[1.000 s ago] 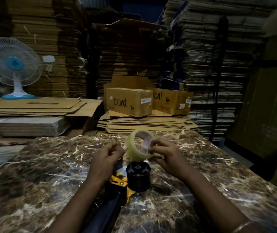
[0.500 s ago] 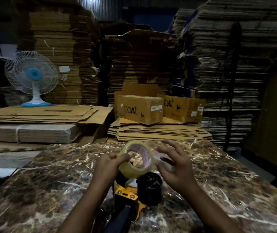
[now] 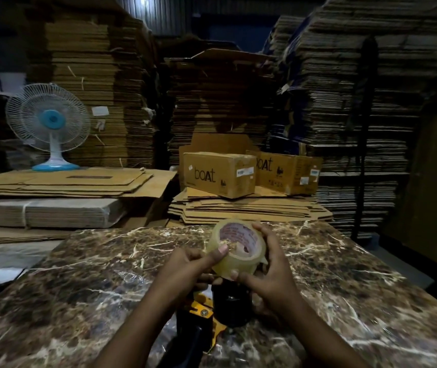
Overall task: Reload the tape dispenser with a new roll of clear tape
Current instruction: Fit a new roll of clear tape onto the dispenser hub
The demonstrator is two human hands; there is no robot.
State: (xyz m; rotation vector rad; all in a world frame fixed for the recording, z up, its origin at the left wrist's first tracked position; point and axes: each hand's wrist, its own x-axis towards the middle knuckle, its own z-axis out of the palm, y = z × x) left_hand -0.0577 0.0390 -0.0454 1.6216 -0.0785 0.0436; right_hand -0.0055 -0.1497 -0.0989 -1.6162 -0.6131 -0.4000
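Now the translucent roll of clear tape with its red-printed core (image 3: 236, 248) sits lower than half a second ago, tilted just above the black drum of the yellow-and-black tape dispenser (image 3: 232, 305) on the brown marbled surface (image 3: 92, 274), a sign seating is near. The left hand (image 3: 185, 266) and right hand (image 3: 270, 274) both close around the roll, left thumb on its rim. The dispenser's handle and blade stay dim, and any loose tape end cannot be made out.

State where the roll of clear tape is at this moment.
In the head view, the roll of clear tape sits centre-frame, held between the left hand and right hand, just above the black hub.
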